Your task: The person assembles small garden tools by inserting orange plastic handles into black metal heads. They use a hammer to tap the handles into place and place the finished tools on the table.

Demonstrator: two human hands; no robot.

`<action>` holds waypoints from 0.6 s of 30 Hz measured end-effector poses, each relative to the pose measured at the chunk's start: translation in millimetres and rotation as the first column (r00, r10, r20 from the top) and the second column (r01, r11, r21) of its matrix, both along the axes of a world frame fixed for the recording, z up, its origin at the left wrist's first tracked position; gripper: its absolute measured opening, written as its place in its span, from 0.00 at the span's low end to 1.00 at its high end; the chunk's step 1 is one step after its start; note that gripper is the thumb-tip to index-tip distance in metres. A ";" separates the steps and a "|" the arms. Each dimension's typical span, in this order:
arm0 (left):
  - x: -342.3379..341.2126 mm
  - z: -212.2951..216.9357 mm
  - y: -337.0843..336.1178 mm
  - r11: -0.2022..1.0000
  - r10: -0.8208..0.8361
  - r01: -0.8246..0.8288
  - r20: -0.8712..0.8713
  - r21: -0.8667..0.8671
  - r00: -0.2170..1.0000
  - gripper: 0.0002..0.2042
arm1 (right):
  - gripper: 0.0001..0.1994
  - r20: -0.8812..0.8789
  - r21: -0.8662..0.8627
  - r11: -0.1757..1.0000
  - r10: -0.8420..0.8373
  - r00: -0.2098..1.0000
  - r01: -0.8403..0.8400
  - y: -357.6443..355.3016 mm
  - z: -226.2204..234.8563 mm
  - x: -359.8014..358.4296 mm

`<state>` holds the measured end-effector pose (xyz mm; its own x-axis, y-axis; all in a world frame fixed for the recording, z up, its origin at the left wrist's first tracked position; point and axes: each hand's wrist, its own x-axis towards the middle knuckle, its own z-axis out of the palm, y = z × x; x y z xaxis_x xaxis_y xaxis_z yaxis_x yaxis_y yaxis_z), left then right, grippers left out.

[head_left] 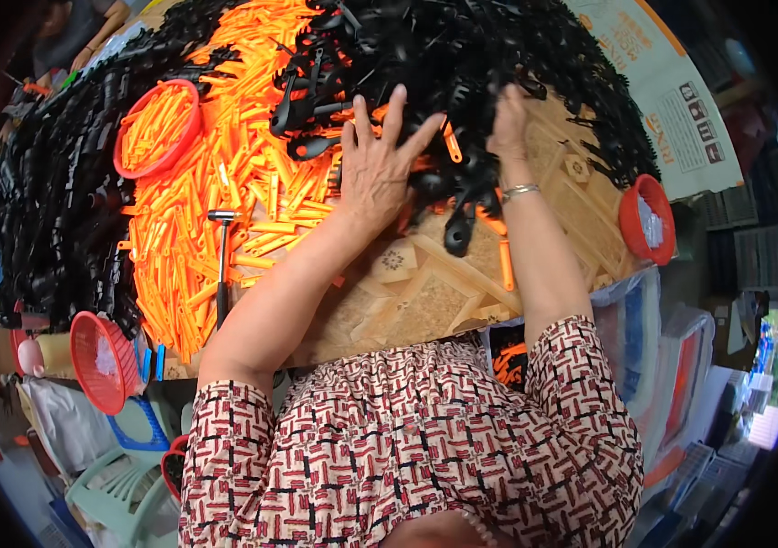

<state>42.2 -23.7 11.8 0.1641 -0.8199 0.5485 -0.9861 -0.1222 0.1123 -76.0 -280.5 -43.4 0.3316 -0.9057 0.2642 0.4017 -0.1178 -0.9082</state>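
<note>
My left hand (377, 169) lies with its fingers spread over the black kitchen utensils (412, 68), near where they meet the orange plastic pieces (261, 155). It holds nothing that I can see. My right hand (509, 132), with a bracelet on the wrist, is at the right side of the black pile; motion smears its fingers. Between my forearms lie a black ladle-like piece (455, 236) and a loose orange strip (507, 265). Another orange strip (451, 142) rests among the black pieces between my hands.
A hammer (222, 260) lies on the orange pile. Red baskets stand on the left pile (158, 128), at the lower left edge (104, 361) and at the right edge (647, 219). More black pieces (60, 183) cover the table's left. Flattened cardboard (681, 110) lies far right. Another person (78, 36) is far left.
</note>
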 end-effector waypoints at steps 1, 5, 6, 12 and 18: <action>13.9 1.0 -1.8 0.999 0.039 -0.039 -0.003 -0.020 0.999 0.49 | 0.08 0.056 -0.051 0.997 0.064 0.996 -0.061 13.0 -3.2 32.4; 59.9 20.5 -10.2 0.979 0.091 -0.103 -0.071 -0.177 0.993 0.46 | 0.02 0.429 0.281 0.887 0.226 0.874 -0.367 70.6 43.8 102.9; 66.7 35.5 -12.6 0.972 0.034 -0.065 -0.140 -0.225 0.990 0.45 | 0.01 0.486 0.278 0.841 0.294 0.823 -0.464 66.2 51.1 112.6; 164.7 87.2 -29.6 0.946 0.064 -0.104 -0.138 -0.308 0.988 0.33 | 0.10 0.013 -0.222 0.959 0.183 0.983 -0.176 32.9 65.3 193.6; 273.7 106.3 -16.3 0.988 0.105 -0.034 -0.499 0.151 0.860 0.37 | 0.10 -0.492 -0.155 0.935 0.206 0.846 -0.319 36.6 107.2 174.4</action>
